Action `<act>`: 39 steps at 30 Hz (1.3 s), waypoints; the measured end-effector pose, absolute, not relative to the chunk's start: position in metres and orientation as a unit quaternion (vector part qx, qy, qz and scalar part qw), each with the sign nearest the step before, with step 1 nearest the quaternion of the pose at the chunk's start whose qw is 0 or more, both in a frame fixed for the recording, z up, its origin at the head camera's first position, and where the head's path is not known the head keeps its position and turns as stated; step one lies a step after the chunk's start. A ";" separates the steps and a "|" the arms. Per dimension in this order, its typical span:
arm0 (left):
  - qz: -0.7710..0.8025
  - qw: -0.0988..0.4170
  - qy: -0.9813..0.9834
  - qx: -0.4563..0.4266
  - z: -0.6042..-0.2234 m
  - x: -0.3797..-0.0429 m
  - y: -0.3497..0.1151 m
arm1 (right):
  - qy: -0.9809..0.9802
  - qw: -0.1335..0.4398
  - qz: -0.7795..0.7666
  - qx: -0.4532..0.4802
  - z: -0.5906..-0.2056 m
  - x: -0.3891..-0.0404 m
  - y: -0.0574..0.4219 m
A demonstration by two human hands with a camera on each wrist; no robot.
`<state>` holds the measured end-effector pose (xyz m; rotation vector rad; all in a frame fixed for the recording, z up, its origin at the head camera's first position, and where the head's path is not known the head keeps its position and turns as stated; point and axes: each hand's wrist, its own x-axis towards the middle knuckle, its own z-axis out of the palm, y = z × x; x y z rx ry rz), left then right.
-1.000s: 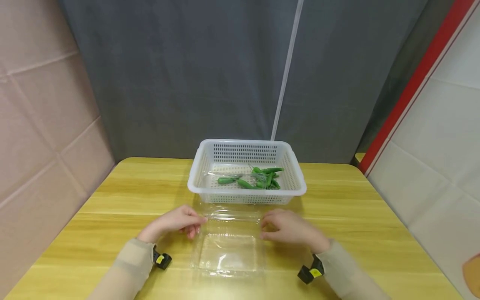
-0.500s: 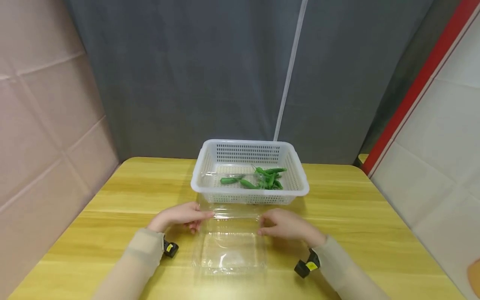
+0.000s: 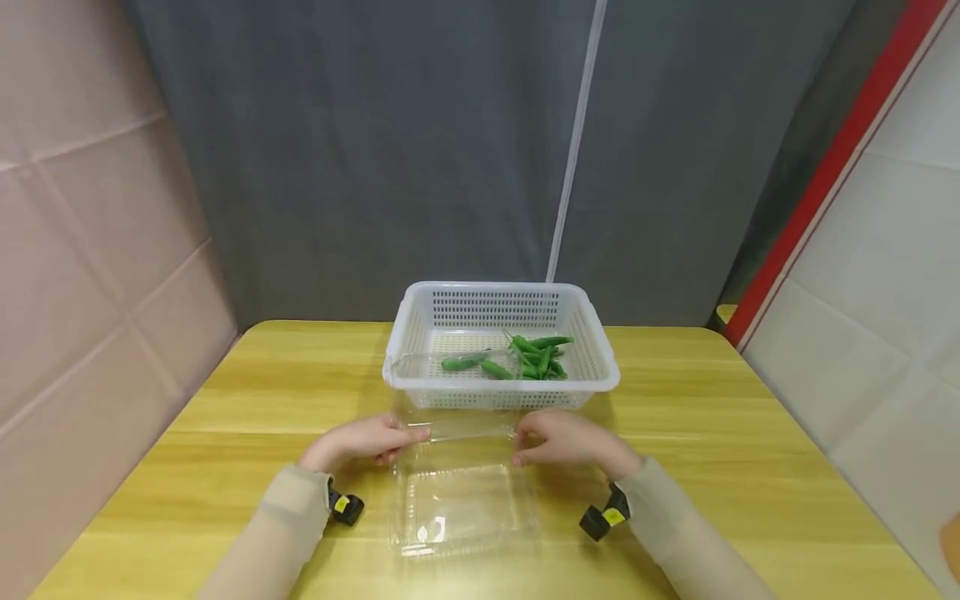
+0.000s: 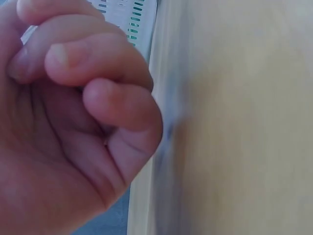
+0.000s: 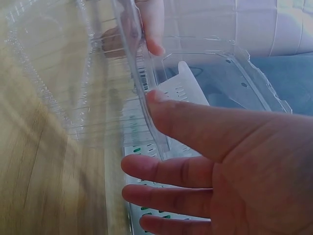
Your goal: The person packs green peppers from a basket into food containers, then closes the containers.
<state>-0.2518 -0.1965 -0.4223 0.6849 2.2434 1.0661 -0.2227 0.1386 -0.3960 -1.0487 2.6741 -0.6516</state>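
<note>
A clear plastic clamshell box (image 3: 461, 504) lies unfolded in front of the basket, its shallow tray nearer me and its other half rising toward the basket. My left hand (image 3: 367, 437) pinches the box's left edge near the fold. Its fingers curl in the left wrist view, where the box is hard to make out. On the opposite edge, my right hand (image 3: 566, 437) holds the plastic. In the right wrist view its thumb (image 5: 181, 120) presses the rim while several fingers stretch out below. Green chili peppers (image 3: 543, 358) lie in the white basket (image 3: 504, 386), partly seen through the raised plastic.
The basket stands at the back of the yellow wooden table (image 3: 225, 400), against a dark grey curtain (image 3: 390, 167). A pink cloth wall (image 3: 82, 275) borders the left side and a white one with a red strip (image 3: 832, 183) the right.
My left hand has moved a little right along the box edge. The box has tilted slightly, and its far half now leans lower over the basket's front. The peppers have not moved.
</note>
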 end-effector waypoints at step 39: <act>0.434 0.299 0.793 0.304 -0.428 -0.257 -0.203 | 0.902 0.096 -0.217 -0.361 -0.393 -0.220 0.139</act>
